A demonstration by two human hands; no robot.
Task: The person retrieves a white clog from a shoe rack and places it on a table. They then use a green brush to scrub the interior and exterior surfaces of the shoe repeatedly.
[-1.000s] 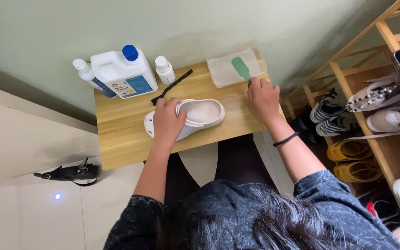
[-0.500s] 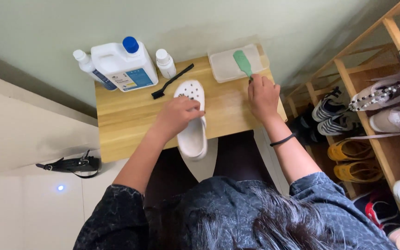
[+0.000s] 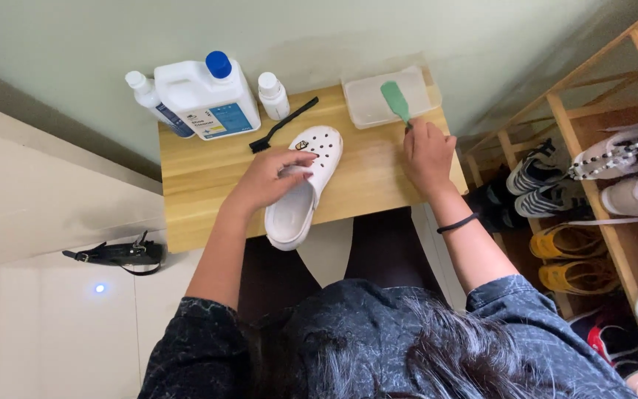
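Note:
A white clog shoe lies upright on the small wooden table, its toe toward the wall and its heel hanging over the near edge. My left hand rests on the clog's left side and grips it. My right hand is closed on the handle of a green brush whose head sits in a clear plastic tray at the table's back right corner.
Against the wall stand a large white jug with a blue cap, a slim bottle and a small white bottle. A black brush lies beside them. A wooden shoe rack stands right; a black strap lies on the floor.
My left hand turned the clog from lying crosswise to pointing its toe at the wall, sole down. My right hand stayed on the green brush at the tray.

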